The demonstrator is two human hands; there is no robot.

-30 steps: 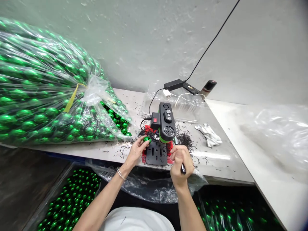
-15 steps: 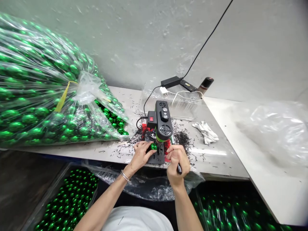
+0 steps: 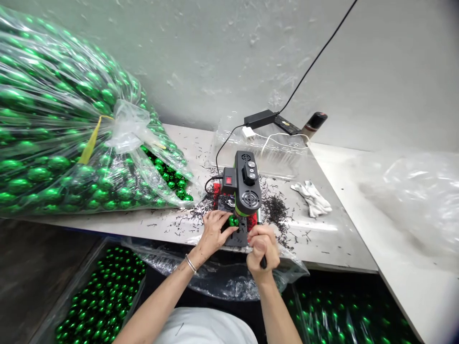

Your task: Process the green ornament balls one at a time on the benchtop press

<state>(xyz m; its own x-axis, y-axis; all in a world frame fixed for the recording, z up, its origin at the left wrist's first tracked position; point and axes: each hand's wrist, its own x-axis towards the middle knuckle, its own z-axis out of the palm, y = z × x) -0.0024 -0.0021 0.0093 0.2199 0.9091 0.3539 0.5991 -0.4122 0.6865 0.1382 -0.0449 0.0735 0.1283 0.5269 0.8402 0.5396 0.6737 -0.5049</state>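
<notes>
Under the head of a black and green bench press [image 3: 247, 184] sits a shiny green ball [image 3: 234, 220]. My left hand [image 3: 215, 229] pinches that ball between thumb and fingers from the left side. My right hand [image 3: 263, 248] is wrapped round the black handle [image 3: 264, 262] of the press's lever, in front and to the right of the machine. The dark base plate [image 3: 236, 239] lies beneath the ball, with red parts [image 3: 252, 221] showing beside it. Small black scraps [image 3: 275, 208] are scattered around the press.
A big plastic bag of green balls [image 3: 53, 143] fills the left. White gloves [image 3: 313, 198] and a clear plastic tray [image 3: 276, 155] lie on the table. Below its front edge are more green balls [image 3: 103, 291]. A clear bag [image 3: 423, 191] stands at the right.
The whole view has shifted slightly. My right hand has come a little lower relative to the press with the handle. My left hand still holds the ball under the press head.
</notes>
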